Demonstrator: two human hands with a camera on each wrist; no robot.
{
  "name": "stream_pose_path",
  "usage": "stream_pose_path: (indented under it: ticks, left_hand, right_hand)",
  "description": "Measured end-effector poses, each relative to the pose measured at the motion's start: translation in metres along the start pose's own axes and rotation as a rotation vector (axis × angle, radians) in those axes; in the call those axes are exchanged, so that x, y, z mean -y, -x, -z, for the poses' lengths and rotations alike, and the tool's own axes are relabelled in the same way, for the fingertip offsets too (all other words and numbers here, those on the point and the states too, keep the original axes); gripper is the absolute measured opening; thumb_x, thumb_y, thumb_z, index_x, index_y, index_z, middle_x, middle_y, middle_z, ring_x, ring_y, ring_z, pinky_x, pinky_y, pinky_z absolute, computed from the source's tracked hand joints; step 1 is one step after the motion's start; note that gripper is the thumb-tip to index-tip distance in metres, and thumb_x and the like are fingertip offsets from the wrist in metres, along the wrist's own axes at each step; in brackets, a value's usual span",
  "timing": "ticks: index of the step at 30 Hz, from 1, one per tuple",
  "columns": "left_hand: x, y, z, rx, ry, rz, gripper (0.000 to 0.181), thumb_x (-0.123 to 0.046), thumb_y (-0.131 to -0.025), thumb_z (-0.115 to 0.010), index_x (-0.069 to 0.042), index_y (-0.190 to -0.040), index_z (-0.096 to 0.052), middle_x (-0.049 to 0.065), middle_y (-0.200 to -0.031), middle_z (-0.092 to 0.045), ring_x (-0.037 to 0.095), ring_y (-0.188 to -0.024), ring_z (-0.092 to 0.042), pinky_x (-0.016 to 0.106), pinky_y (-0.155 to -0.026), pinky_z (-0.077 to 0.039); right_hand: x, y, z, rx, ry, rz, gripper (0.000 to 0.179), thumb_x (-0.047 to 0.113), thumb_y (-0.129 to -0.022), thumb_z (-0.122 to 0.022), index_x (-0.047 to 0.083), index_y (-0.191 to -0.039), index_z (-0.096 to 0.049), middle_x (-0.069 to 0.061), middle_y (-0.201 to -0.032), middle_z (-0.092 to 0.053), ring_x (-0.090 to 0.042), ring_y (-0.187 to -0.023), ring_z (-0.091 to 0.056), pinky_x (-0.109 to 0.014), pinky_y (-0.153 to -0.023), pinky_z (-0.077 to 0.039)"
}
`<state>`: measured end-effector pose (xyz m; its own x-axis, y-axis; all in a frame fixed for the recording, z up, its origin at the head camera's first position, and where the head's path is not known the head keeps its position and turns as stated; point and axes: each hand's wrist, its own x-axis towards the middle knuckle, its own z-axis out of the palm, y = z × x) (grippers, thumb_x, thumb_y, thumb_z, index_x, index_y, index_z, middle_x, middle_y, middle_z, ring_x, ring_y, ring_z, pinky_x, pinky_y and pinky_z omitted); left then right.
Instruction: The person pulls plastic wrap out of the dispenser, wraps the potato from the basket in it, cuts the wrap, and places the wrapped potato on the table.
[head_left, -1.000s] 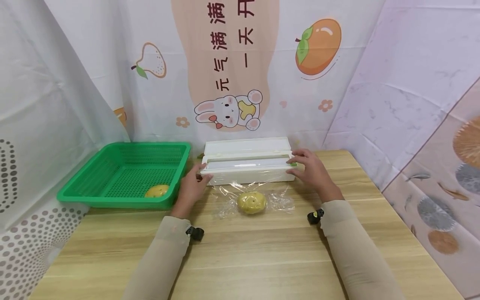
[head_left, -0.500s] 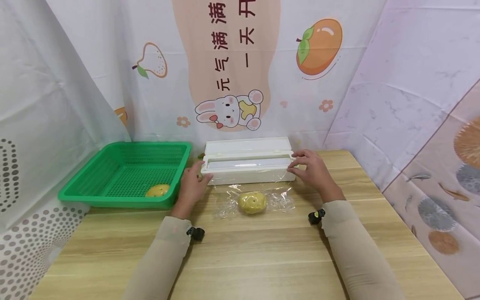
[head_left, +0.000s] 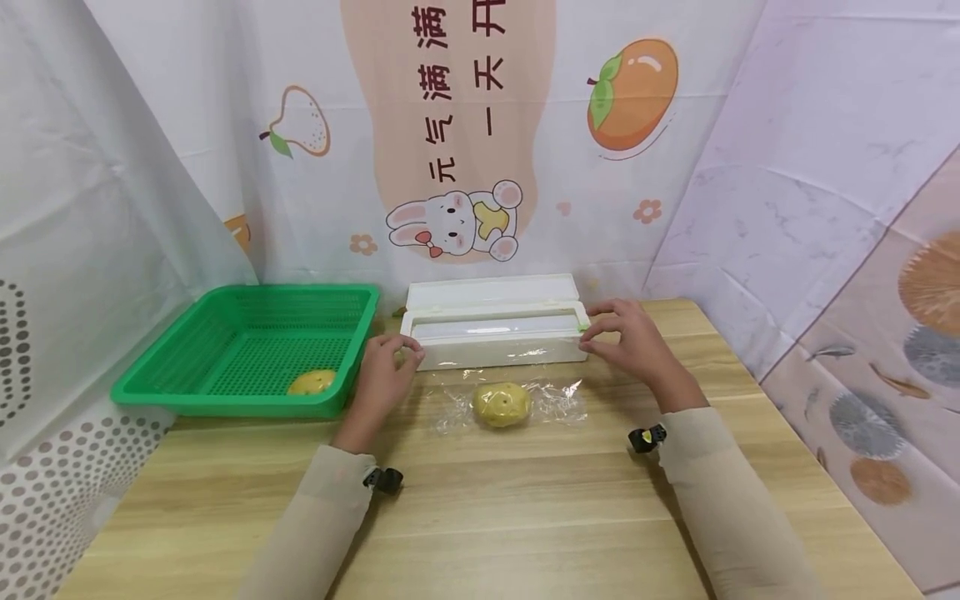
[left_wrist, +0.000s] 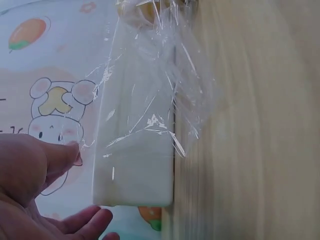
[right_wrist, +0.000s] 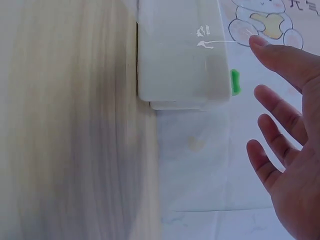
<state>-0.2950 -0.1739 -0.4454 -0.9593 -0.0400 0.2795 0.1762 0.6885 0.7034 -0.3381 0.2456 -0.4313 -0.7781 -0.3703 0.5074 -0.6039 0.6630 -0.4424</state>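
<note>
A white plastic wrap dispenser box [head_left: 502, 353] stands with its lid raised, a pale roll [head_left: 495, 326] inside. At its left front corner my left hand [head_left: 384, 379] pinches the edge of the clear plastic wrap [left_wrist: 155, 125] between thumb and index finger. My right hand [head_left: 630, 342] pinches the wrap at the right front corner, its other fingers spread in the right wrist view. A green slider [right_wrist: 235, 82] shows beside that hand. In front of the box lies a yellow potato [head_left: 502, 404] covered in clear film, crumpled film [head_left: 558, 403] spreading to its sides.
A green basket [head_left: 225, 410] stands at the left, another potato [head_left: 311, 382] in its near right corner. The wooden table [head_left: 495, 517] extends toward me. A printed curtain [head_left: 480, 225] hangs right behind the box.
My left thumb and index finger have come together at the box corner, where they stood apart before. The right thumb and index finger have also drawn together. The potato stays put.
</note>
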Motion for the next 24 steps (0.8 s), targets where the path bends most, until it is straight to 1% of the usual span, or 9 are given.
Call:
stream_pose_path:
  ticks: [2, 4, 8, 12, 16, 19, 21, 24]
  left_hand:
    - [0.0, 0.004, 0.003, 0.016, 0.002, -0.009, 0.016, -0.026, -0.102, -0.068, -0.01, -0.106, -0.071, 0.025, -0.143, -0.048, 0.041, -0.14, -0.043, 0.062, -0.113, -0.038]
    - [0.0, 0.007, 0.007, 0.037, 0.005, -0.021, 0.015, -0.025, -0.102, -0.067, -0.01, -0.105, -0.071, 0.024, -0.142, -0.049, 0.041, -0.14, -0.043, 0.062, -0.113, -0.038]
    - [0.001, 0.01, 0.016, 0.072, 0.032, -0.066, 0.012, -0.023, -0.102, -0.067, -0.012, -0.102, -0.071, 0.02, -0.138, -0.055, 0.039, -0.142, -0.041, 0.063, -0.114, -0.035]
    - [-0.001, 0.013, 0.024, 0.104, 0.078, -0.107, 0.009, -0.02, -0.101, -0.069, -0.012, -0.1, -0.072, 0.015, -0.133, -0.062, 0.036, -0.141, -0.041, 0.065, -0.109, -0.039]
    - [-0.002, 0.019, 0.03, 0.151, 0.137, -0.093, 0.009, -0.022, -0.101, -0.069, -0.014, -0.099, -0.074, 0.01, -0.132, -0.064, 0.031, -0.14, -0.042, 0.065, -0.102, -0.043]
    - [-0.002, 0.025, 0.034, 0.187, 0.164, -0.065, 0.009, -0.026, -0.101, -0.07, -0.019, -0.099, -0.074, 0.008, -0.135, -0.062, 0.027, -0.138, -0.043, 0.059, -0.101, -0.044]
    - [-0.001, 0.03, 0.036, 0.21, 0.166, -0.069, 0.007, -0.027, -0.1, -0.071, -0.021, -0.099, -0.074, 0.009, -0.139, -0.06, 0.026, -0.137, -0.044, 0.057, -0.101, -0.044]
    - [0.002, 0.036, 0.038, 0.245, 0.152, -0.109, 0.005, -0.027, -0.098, -0.074, -0.022, -0.099, -0.075, 0.012, -0.143, -0.058, 0.03, -0.136, -0.047, 0.058, -0.101, -0.044]
  right_hand:
    - [0.002, 0.003, 0.003, 0.007, 0.004, 0.008, 0.01, 0.016, -0.081, -0.09, 0.022, -0.083, -0.082, -0.015, -0.126, -0.067, -0.038, -0.124, -0.05, -0.056, -0.102, -0.039]
    - [0.005, 0.007, 0.005, 0.008, 0.005, 0.029, 0.013, 0.013, -0.08, -0.09, 0.022, -0.082, -0.081, -0.015, -0.125, -0.068, -0.037, -0.122, -0.051, -0.055, -0.101, -0.038]
    - [0.01, 0.015, 0.01, 0.014, 0.013, 0.078, 0.018, 0.008, -0.077, -0.09, 0.023, -0.079, -0.081, -0.015, -0.121, -0.069, -0.037, -0.118, -0.053, -0.053, -0.098, -0.039]
    - [0.013, 0.02, 0.015, 0.038, 0.039, 0.116, 0.018, 0.008, -0.078, -0.09, 0.024, -0.079, -0.08, -0.014, -0.12, -0.069, -0.036, -0.118, -0.053, -0.053, -0.099, -0.04]
    - [0.015, 0.028, 0.019, 0.071, 0.083, 0.152, 0.018, 0.012, -0.079, -0.09, 0.026, -0.081, -0.08, -0.011, -0.122, -0.068, -0.034, -0.119, -0.054, -0.053, -0.1, -0.041]
    - [0.016, 0.035, 0.022, 0.089, 0.105, 0.173, 0.021, 0.012, -0.078, -0.09, 0.029, -0.082, -0.079, -0.008, -0.122, -0.068, -0.032, -0.118, -0.054, -0.051, -0.098, -0.043]
    - [0.017, 0.039, 0.022, 0.102, 0.112, 0.192, 0.022, 0.012, -0.077, -0.091, 0.029, -0.082, -0.079, -0.007, -0.121, -0.068, -0.031, -0.117, -0.055, -0.05, -0.097, -0.044]
    - [0.019, 0.045, 0.023, 0.126, 0.115, 0.227, 0.017, 0.016, -0.08, -0.09, 0.028, -0.082, -0.079, -0.006, -0.12, -0.068, -0.031, -0.115, -0.056, -0.049, -0.095, -0.046]
